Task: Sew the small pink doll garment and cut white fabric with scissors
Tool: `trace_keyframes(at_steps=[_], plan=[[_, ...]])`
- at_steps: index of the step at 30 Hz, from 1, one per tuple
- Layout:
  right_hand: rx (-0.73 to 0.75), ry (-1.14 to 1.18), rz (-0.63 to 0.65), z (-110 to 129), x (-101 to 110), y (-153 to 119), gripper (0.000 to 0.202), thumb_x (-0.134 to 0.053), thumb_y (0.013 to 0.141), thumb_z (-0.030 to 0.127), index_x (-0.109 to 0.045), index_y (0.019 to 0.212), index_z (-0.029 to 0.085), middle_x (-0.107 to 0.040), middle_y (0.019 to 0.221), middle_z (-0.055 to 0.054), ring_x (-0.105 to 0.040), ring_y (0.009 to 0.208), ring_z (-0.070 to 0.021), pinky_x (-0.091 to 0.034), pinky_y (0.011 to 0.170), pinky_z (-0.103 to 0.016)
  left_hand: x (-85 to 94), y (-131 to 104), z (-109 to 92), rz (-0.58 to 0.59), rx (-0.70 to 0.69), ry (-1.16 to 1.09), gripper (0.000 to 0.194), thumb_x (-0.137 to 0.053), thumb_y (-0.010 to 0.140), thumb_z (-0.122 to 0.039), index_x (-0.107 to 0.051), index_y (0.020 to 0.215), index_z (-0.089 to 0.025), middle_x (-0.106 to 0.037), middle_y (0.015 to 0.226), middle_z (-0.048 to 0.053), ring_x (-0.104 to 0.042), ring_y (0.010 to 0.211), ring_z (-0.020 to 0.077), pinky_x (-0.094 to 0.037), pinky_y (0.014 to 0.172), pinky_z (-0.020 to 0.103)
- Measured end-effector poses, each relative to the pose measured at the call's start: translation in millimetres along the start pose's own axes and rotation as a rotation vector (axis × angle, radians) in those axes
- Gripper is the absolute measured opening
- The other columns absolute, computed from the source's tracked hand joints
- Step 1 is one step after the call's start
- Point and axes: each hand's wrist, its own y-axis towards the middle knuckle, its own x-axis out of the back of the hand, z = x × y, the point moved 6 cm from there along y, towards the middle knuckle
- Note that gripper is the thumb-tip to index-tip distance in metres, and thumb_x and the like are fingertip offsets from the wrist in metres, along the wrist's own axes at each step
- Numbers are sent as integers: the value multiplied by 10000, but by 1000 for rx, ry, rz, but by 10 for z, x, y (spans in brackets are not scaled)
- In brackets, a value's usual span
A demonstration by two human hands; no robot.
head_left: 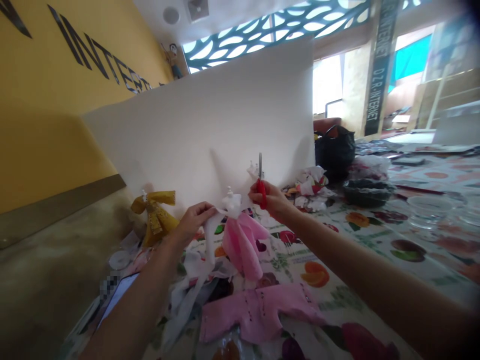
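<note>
Scissors with red handles (pixel 261 195) point upward in my right hand (pixel 273 200), which is closed round them. My left hand (pixel 198 216) pinches a white strip of fabric (pixel 210 240) that runs to a small doll figure. The figure has a white top (pixel 231 204) and a pink skirt (pixel 243 245), and it stands upright between my hands. A pink doll-sized garment (pixel 258 312) with dark stitches lies flat in front of it. More white strips (pixel 183 305) hang and lie below my left hand.
A second figure in mustard-yellow clothing (pixel 157 215) stands at the left by a white board (pixel 210 130). Fabric scraps (pixel 313 185), a black bag (pixel 335 152), a dark bowl (pixel 367 192) and a clear plastic container (pixel 429 212) sit right on the fruit-patterned tablecloth (pixel 360 260).
</note>
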Motion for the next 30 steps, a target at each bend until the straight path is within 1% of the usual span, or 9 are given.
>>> trace_keyframes(at_steps=[3,6,10,14,19,21,23,26,30], plan=[[-3,31,14,-30,-86,17,281,-772,637,275,-584,819,173,-533,713,40,-466,631,-102,-365,612,-270,-78,71,16,-3,-4,-40,317,-780,699,-414,-643,789,-143,-588,686,-19,-502,610,100,-378,564,196],[-8,68,18,-25,-99,10,290,-781,621,290,-584,801,178,-528,699,42,-461,617,-102,-365,604,-273,-106,75,8,8,-4,-94,282,-764,696,-391,-621,748,-152,-554,626,-28,-472,563,97,-345,522,196],[-24,111,10,29,30,-26,300,-794,623,284,-594,822,184,-557,742,28,-492,626,-105,-384,603,-273,-50,-20,-42,32,1,-180,214,-750,677,-307,-608,696,-149,-513,579,-37,-435,532,84,-321,501,190],[-31,144,-2,53,135,-31,276,-794,636,268,-600,813,185,-551,744,28,-497,622,-100,-386,587,-264,2,-46,-65,11,6,-290,200,-747,649,-264,-585,662,-148,-517,579,-39,-446,532,80,-337,501,185],[-63,194,3,-140,67,40,295,-810,631,231,-588,817,176,-547,708,41,-498,611,-91,-404,590,-247,-85,93,103,-46,47,-449,243,-760,595,-240,-537,660,-169,-501,569,-58,-488,527,93,-385,508,200],[-69,211,8,-243,24,78,274,-798,677,219,-579,833,166,-542,703,46,-502,606,-84,-418,585,-232,-143,153,190,-62,61,-511,267,-765,586,-240,-516,658,-175,-508,576,-59,-522,547,105,-426,543,215],[-72,219,20,-328,-14,114,193,-737,794,241,-582,863,150,-547,722,41,-511,602,-81,-439,569,-221,-201,204,258,-64,72,-556,275,-770,602,-240,-509,660,-176,-520,583,-54,-544,559,116,-453,568,233],[-75,218,41,-411,-61,155,164,-607,937,294,-600,945,131,-586,807,14,-547,626,-88,-485,565,-228,-276,268,319,-45,86,-587,220,-741,707,-240,-536,704,-161,-536,602,-48,-547,560,116,-476,582,252],[-74,213,67,-472,-120,190,201,-594,950,315,-609,1028,130,-621,896,-15,-593,690,-105,-525,609,-254,-359,334,347,6,89,-574,188,-640,878,-247,-560,748,-137,-532,617,-49,-518,533,92,-452,531,225]])
